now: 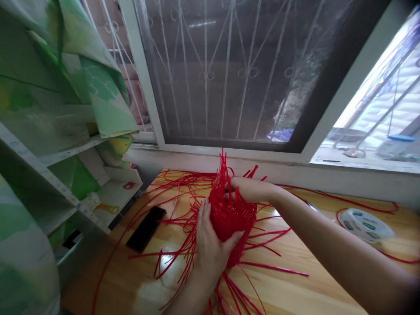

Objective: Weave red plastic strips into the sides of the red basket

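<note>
A red woven basket (226,223), made of narrow strips, stands on the wooden table in front of me. Loose strip ends (275,269) spread out from it on all sides, and more rise above its far rim. My left hand (211,240) is wrapped round the near left side of the basket, thumb across its front. At the basket's upper edge, my right hand (234,188) reaches in from the right among the upright strips. Its fingers are bent and partly covered by strips, so what they pinch is hard to make out.
A black phone (146,229) lies left of the basket on the wooden table (295,288). On the right is a white spool (365,224) beside long red strips. White shelves (62,188) and a green curtain (105,96) stand at left; a barred window is behind.
</note>
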Demonstrator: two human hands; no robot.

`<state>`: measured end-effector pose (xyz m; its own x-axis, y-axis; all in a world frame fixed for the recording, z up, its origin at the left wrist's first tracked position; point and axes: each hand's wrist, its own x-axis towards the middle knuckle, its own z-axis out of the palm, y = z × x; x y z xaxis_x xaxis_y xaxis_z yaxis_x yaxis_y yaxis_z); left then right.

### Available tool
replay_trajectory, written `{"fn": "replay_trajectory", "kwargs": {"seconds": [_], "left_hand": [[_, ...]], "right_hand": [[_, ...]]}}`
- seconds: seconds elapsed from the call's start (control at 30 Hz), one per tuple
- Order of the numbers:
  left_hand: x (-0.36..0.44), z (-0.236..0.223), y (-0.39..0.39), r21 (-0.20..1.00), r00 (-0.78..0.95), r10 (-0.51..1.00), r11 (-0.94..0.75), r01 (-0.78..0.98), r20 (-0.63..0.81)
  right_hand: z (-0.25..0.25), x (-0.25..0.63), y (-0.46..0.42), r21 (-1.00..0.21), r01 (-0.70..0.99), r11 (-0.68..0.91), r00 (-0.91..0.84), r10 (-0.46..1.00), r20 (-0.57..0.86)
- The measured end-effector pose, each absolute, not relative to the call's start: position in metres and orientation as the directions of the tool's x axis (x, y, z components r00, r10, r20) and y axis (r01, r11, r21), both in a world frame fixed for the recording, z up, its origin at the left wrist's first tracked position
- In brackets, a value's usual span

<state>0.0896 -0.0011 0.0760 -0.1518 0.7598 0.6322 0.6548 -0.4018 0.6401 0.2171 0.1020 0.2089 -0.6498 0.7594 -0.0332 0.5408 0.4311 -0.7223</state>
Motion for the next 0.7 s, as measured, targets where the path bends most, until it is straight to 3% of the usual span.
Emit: {"fn": "replay_trajectory", "kwargs": {"seconds": [0.1, 0.27, 0.7], "left_hand": [[0.089, 0.076, -0.001, 0.649, -0.153, 0.761, -0.408, 0.642, 0.63], [0.09, 0.077, -0.002, 0.641, -0.141, 0.753, -0.428, 0.637, 0.643], [0.09, 0.074, 0.0, 0.672, -0.173, 0.762, -0.41, 0.616, 0.624]], "right_hand": [[0.202, 0.216, 0.103, -0.848, 0.467, 0.25, -0.701, 0.69, -0.182], [0.189, 0.211, 0.106, -0.929, 0.356, 0.101, -0.678, 0.712, -0.182], [0.174, 0.2, 0.108, -0.934, 0.351, 0.066, -0.608, 0.775, -0.174]]}}
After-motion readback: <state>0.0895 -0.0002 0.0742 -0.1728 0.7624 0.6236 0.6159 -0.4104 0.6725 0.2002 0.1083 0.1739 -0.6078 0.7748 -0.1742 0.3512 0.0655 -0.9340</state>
